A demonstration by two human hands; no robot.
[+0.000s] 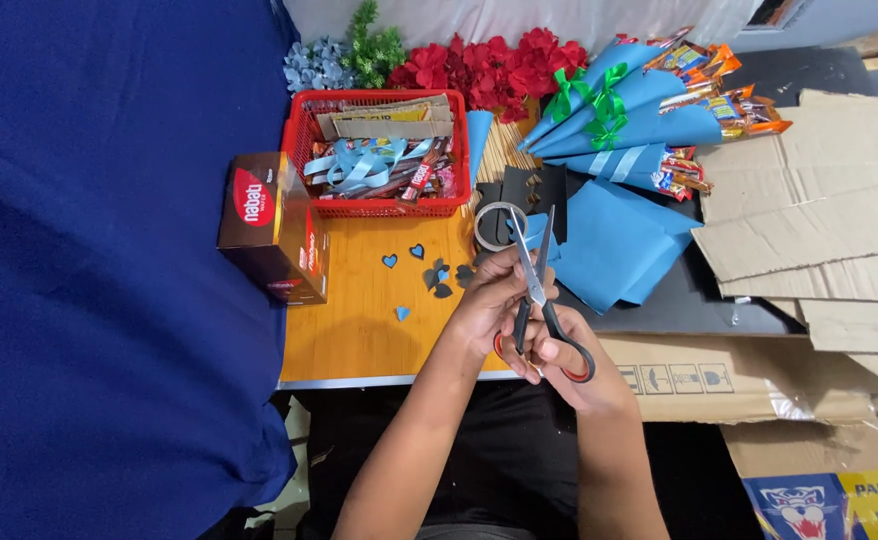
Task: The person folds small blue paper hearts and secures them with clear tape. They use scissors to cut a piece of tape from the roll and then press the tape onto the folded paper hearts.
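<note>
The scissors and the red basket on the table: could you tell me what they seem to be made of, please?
The scissors look like bright metal blades, shiny grey, with black-and-red plastic handles held in the right hand. The red basket looks like moulded plastic, judging by its glossy open-lattice walls.

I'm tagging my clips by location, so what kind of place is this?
Probably a home craft corner for making gift bouquets: a small orange table holds a red basket of ribbons, blue paper snack bouquets lie nearby, and the right hand holds scissors.

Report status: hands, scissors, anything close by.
Right hand in the scissors handles, blades up. Left hand pinching something small at the blades. Tape roll and blue paper hearts just beyond.
</note>
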